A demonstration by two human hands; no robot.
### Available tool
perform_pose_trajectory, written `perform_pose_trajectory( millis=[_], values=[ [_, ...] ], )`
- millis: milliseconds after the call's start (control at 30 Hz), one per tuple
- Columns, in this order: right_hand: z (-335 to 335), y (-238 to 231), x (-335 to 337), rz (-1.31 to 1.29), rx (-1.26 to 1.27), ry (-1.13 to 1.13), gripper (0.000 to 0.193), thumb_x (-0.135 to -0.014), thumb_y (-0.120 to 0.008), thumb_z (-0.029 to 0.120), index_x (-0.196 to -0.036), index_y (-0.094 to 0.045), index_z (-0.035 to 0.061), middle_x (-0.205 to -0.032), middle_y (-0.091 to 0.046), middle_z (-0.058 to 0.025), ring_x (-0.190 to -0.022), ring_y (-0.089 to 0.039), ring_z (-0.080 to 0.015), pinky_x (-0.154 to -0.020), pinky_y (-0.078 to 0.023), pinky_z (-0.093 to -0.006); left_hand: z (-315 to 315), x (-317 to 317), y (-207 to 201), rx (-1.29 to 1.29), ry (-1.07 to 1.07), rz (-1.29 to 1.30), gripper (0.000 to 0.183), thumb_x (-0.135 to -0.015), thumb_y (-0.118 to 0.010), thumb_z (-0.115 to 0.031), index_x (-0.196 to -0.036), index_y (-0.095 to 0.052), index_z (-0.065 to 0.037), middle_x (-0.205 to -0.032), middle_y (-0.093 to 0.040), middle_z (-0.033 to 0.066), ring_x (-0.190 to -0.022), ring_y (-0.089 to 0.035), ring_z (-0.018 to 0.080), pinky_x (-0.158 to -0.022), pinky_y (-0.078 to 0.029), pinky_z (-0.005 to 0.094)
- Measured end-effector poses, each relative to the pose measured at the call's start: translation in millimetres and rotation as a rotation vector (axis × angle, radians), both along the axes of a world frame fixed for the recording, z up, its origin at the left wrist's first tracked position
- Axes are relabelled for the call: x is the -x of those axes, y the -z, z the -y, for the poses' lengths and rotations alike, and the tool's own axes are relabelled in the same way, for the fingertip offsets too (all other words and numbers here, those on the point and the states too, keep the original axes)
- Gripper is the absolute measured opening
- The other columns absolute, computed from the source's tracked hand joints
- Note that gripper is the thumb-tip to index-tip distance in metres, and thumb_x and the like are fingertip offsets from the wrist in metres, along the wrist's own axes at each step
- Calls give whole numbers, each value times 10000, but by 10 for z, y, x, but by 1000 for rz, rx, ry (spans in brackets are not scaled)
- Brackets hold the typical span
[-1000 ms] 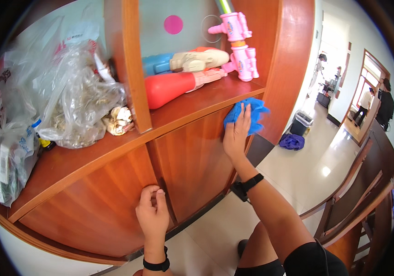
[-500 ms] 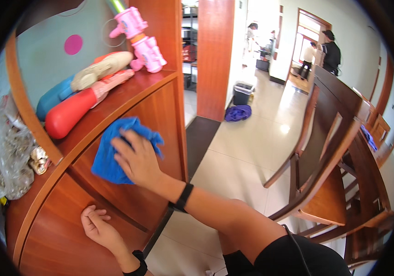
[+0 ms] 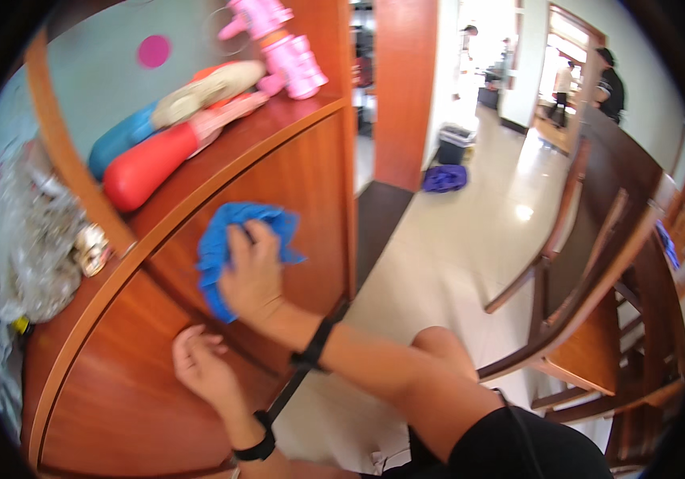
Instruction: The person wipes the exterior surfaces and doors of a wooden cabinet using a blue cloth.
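A blue cloth (image 3: 234,227) lies bunched against the curved front of a reddish-brown wooden cabinet (image 3: 310,191). My right hand (image 3: 254,275) presses on the cloth, fingers bent into its folds, flat to the upper door panel. Lower and to the left, my left hand (image 3: 202,363) rests close to the cabinet front with fingers loosely curled and apart from the thumb; nothing shows in it. Whether it touches the wood I cannot tell. Both wrists wear black bands.
On the cabinet top lie a red toy (image 3: 146,168), a blue-and-cream toy (image 3: 174,108) and a pink toy (image 3: 294,64). Clear plastic bags (image 3: 27,239) fill the left side. A wooden chair (image 3: 598,239) stands right; a bin (image 3: 456,144) and purple cloth (image 3: 444,179) sit farther off, with people beyond.
The view has shifted, so the cabinet sits farther right and higher. My right hand and the cloth have slid a little lower on the panel. The left hand stays near the cabinet front.
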State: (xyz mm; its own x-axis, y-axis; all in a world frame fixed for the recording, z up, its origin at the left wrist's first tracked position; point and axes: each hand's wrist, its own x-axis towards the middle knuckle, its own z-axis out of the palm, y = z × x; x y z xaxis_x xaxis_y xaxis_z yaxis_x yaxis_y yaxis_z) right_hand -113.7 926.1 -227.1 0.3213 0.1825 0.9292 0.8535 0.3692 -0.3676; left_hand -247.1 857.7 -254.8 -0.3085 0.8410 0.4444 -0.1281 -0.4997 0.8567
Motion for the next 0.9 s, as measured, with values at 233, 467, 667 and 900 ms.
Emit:
perform_pose_trajectory(
  millis=[233,467,667,900],
  values=[
    [-450,69,-1502,-448,149,297,398,-938,-540,86,-1311,-437,-11,-1226,-471,-279,-1132,-499,-491,-971,-418,-523,97,-5,-70,33,107,-16,220,-1046,-515,-143,-964,-645,15,-745,-645,49,-651,-586,89,-575,-472,214],
    [-430,-472,-1134,-180,-93,264,312,-906,-596,94,-1191,-516,-1,-1154,-486,-292,-1078,-499,-463,-926,-424,-532,146,219,-113,86,83,-79,243,-1049,-526,-166,-944,-651,14,-744,-644,41,-655,-591,87,-587,-476,218],
    [86,-256,-592,277,-9,-163,336,-785,-659,19,-1116,-610,58,-1157,-504,-208,-1036,-529,-418,-899,-460,-486,165,264,-103,68,68,-107,213,-1038,-540,-132,-956,-655,28,-754,-650,43,-670,-604,92,-599,-491,227],
    [-587,-393,-1963,-74,-80,218,422,-866,-598,8,-1271,-482,33,-1166,-499,-252,-1085,-504,-474,-947,-419,-496,226,276,-123,60,58,-166,201,-1021,-549,-109,-942,-657,42,-765,-665,55,-663,-604,95,-604,-489,229]
  ],
)
